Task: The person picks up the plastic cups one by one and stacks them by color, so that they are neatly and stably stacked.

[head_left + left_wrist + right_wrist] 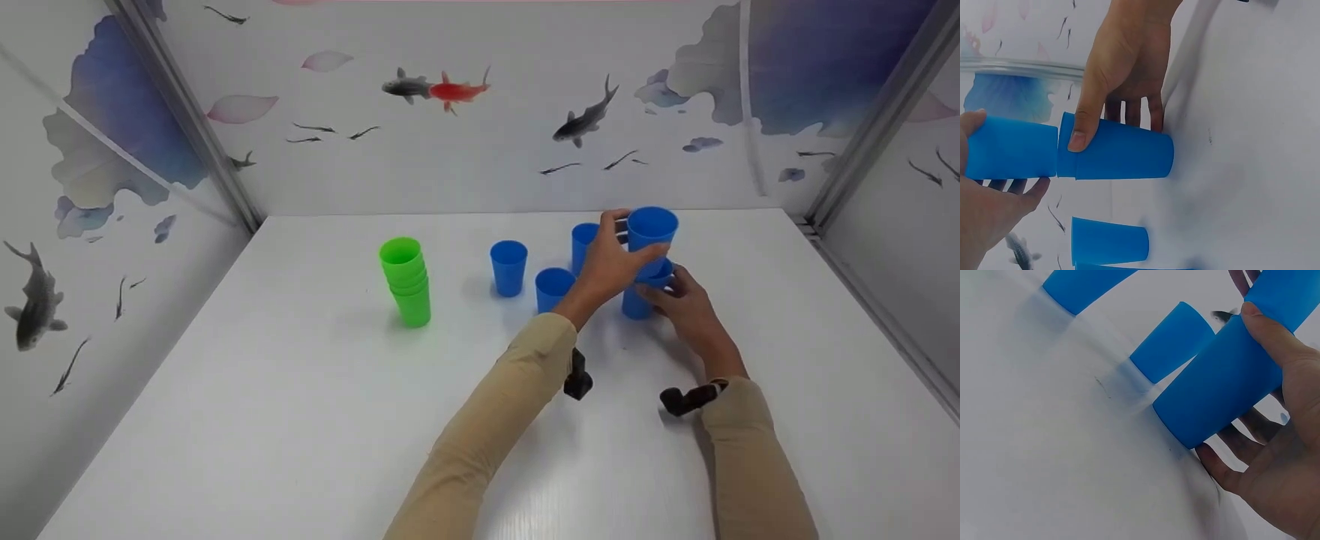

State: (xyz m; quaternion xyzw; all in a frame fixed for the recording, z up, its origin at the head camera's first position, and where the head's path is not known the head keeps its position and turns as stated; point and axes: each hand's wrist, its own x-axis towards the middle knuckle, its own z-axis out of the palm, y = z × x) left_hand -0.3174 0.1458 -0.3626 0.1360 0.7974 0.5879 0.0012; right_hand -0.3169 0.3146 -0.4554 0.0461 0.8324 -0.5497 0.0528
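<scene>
My left hand (pixel 619 259) holds an upright blue cup (pixel 651 229) by its sides. Directly below it stands another blue cup (pixel 637 304) on the table, gripped near its rim by my right hand (pixel 686 307). In the left wrist view the base of the upper cup (pixel 1013 147) meets the mouth of the lower cup (pixel 1123 154), where a second rim edge shows, as of nested cups. In the right wrist view my right thumb and fingers curl round the lower cup (pixel 1219 382).
Left of my hands stand three more blue cups: one apart (pixel 508 268), one nearer (pixel 553 289) and one farther back (pixel 583 246), the last two partly behind my left arm. A stack of green cups (pixel 409 292) stands farther left. Patterned walls enclose the white table (pixel 262 412).
</scene>
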